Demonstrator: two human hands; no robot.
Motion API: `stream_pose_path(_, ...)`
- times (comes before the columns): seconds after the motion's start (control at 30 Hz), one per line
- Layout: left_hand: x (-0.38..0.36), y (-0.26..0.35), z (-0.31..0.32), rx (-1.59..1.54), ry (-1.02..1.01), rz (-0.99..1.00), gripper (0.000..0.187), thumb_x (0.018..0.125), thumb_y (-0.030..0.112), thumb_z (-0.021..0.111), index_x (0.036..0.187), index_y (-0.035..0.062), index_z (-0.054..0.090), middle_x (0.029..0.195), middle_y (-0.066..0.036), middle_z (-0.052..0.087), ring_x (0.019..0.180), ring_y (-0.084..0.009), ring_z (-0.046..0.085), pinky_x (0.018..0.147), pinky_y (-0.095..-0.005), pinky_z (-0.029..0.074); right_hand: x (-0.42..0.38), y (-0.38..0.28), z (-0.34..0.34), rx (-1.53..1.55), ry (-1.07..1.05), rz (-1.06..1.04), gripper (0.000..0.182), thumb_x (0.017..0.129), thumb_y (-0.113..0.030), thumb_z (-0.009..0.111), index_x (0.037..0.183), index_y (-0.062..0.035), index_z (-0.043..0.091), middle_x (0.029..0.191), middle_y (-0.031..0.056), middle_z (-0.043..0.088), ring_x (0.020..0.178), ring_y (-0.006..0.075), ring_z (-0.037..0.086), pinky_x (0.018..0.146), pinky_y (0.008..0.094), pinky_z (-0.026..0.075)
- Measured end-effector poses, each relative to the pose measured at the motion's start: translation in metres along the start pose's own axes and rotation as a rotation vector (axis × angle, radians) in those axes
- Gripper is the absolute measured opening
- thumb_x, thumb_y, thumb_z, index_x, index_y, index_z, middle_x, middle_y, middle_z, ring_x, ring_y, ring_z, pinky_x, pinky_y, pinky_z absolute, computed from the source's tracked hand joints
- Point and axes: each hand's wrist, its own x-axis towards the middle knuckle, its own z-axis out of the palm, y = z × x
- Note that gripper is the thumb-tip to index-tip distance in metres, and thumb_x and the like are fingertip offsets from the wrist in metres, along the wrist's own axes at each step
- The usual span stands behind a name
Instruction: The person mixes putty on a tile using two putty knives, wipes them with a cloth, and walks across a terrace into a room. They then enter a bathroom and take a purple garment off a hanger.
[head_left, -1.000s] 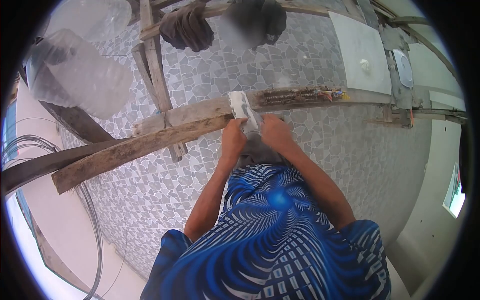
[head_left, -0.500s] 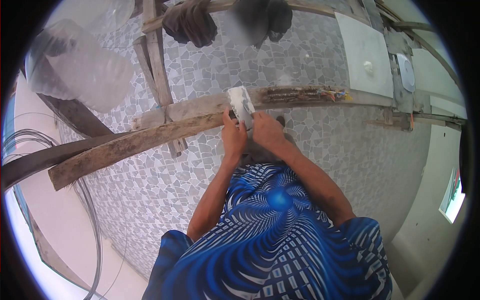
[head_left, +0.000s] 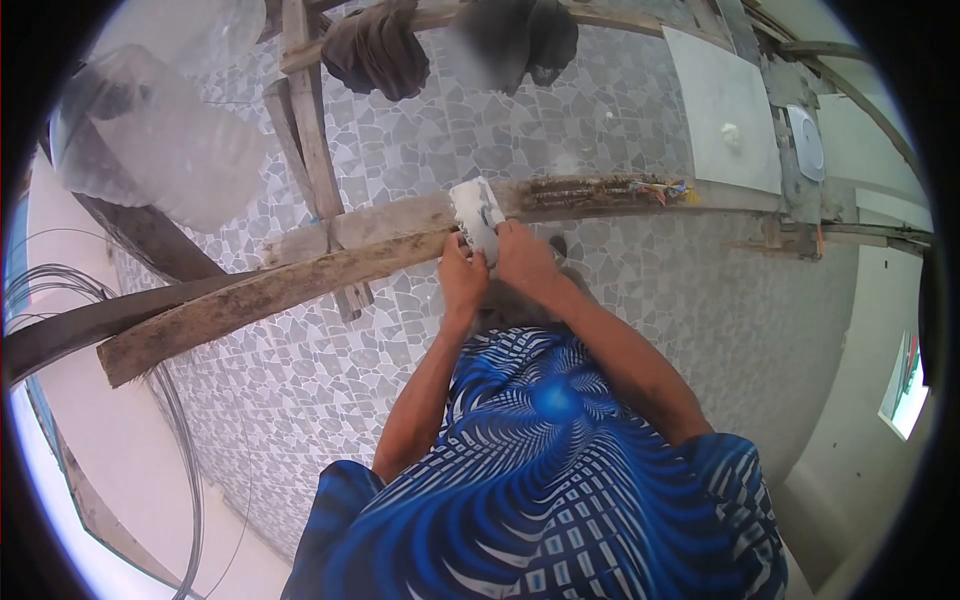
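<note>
A white, flat, oblong piece with a ragged left edge and a grey smear [head_left: 474, 210] lies over the wooden beam [head_left: 560, 198] in front of me. My left hand [head_left: 462, 280] is closed on its near left side, thumb and fingers against the edge. On the opposite side my right hand [head_left: 527, 260] is closed at the piece's near right edge. Whether a thin tool is also in the right fingers, I cannot make out. Close to the left hand ends a rough plank [head_left: 290, 285] that slants in from the left.
Several coloured wires [head_left: 665, 190] lie on the beam to the right. Beyond them are a white board [head_left: 725, 110] and a white oval plate [head_left: 806, 143]. Dark cloths [head_left: 375, 50] hang over a far rail. A translucent plastic sheet [head_left: 165, 145] and looped black cable [head_left: 182, 430] are at left.
The white piece has shifted slightly left and down, and its ragged left edge shows more. Both hands have moved a little left with it, still gripping.
</note>
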Motion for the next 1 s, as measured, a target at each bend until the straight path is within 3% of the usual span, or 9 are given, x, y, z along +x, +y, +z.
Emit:
stream_pose_path(0.13,0.002,0.003,0.002,-0.085,-0.006,-0.008,0.029,0.088,0.000,0.059,0.115,-0.0089,0.051,0.095,-0.021,0.069,0.074,-0.0242,0.071,0.059,-0.0327,0.060,0.011,-0.003,0.002,-0.159,-0.010,0.026,0.027,0.078,-0.017,0.065,0.097,0.0002,0.057,0.094,0.0172,0.061,0.089,0.0329,0.065,0.069,0.0421,0.056)
stream_pose_path(0.33,0.004,0.005,-0.001,-0.029,-0.002,0.032,0.029,0.089,0.001,0.058,0.115,-0.0081,0.052,0.098,-0.021,0.069,0.080,-0.0246,0.071,0.060,-0.0336,0.060,-0.002,-0.005,-0.017,-0.038,-0.189,0.041,0.035,0.081,-0.021,0.064,0.105,0.0034,0.058,0.101,0.0218,0.061,0.093,0.0332,0.064,0.074,0.0433,0.056)
stream_pose_path(0.43,-0.002,0.021,-0.014,0.015,0.053,0.050,0.030,0.088,0.004,0.059,0.116,-0.0058,0.052,0.096,-0.020,0.069,0.081,-0.0258,0.070,0.066,-0.0350,0.056,-0.009,-0.004,-0.039,0.236,-0.041,0.206,0.039,0.083,-0.022,0.062,0.111,0.0059,0.057,0.109,0.0258,0.061,0.093,0.0358,0.064,0.078,0.0424,0.054)
stream_pose_path(0.5,-0.007,0.049,-0.029,0.104,0.120,0.127,0.032,0.087,0.006,0.061,0.117,-0.0033,0.053,0.095,-0.020,0.070,0.085,-0.0301,0.070,0.073,-0.0381,0.052,-0.006,0.013,-0.051,0.407,-0.035,0.319,0.039,0.085,-0.023,0.063,0.110,0.0064,0.057,0.106,0.0236,0.063,0.090,0.0323,0.065,0.079,0.0391,0.053)
stream_pose_path(0.63,-0.004,0.073,-0.054,0.054,0.139,0.140,0.030,0.091,0.006,0.059,0.119,-0.0053,0.051,0.091,-0.017,0.069,0.080,-0.0192,0.068,0.067,-0.0323,0.052,0.003,0.035,-0.088,1.001,-0.100,0.679,0.038,0.087,-0.028,0.068,0.105,0.0048,0.061,0.094,0.0134,0.063,0.086,0.0210,0.062,0.080,0.0334,0.050)
stream_pose_path(0.73,-0.002,0.097,-0.070,-0.068,0.184,0.095,0.029,0.091,0.006,0.059,0.117,-0.0048,0.052,0.089,-0.017,0.067,0.077,-0.0227,0.065,0.070,-0.0332,0.050,0.009,0.045,-0.075,1.363,0.027,0.641,0.043,0.087,-0.024,0.071,0.116,0.0056,0.060,0.103,0.0096,0.065,0.093,0.0157,0.064,0.081,0.0300,0.053)
stream_pose_path(0.87,0.002,0.133,-0.097,-0.125,0.301,0.170,0.035,0.092,0.005,0.059,0.122,-0.0075,0.048,0.094,-0.016,0.068,0.081,-0.0171,0.064,0.071,-0.0305,0.050,0.011,0.020,-0.068,1.696,-0.094,0.736,0.036,0.087,-0.022,0.072,0.110,0.0024,0.060,0.099,0.0074,0.064,0.087,0.0175,0.064,0.077,0.0358,0.055)
stream_pose_path(0.9,0.006,0.131,-0.105,-0.121,0.292,0.184,0.034,0.094,0.004,0.056,0.123,-0.0093,0.046,0.100,-0.017,0.067,0.089,-0.0169,0.065,0.073,-0.0295,0.054,0.013,0.021,-0.054,1.747,-0.162,0.725,0.035,0.088,-0.024,0.072,0.109,0.0015,0.060,0.103,0.0086,0.064,0.093,0.0194,0.065,0.083,0.0388,0.056)
stream_pose_path(1.0,0.007,0.162,-0.118,-0.451,0.245,0.141,0.034,0.095,0.003,0.052,0.125,-0.0111,0.043,0.106,-0.020,0.064,0.095,-0.0197,0.066,0.076,-0.0303,0.060,0.031,0.001,-0.020,1.734,-0.195,0.851,0.039,0.088,-0.032,0.072,0.109,-0.0004,0.061,0.102,0.0087,0.064,0.088,0.0204,0.064,0.076,0.0393,0.055)
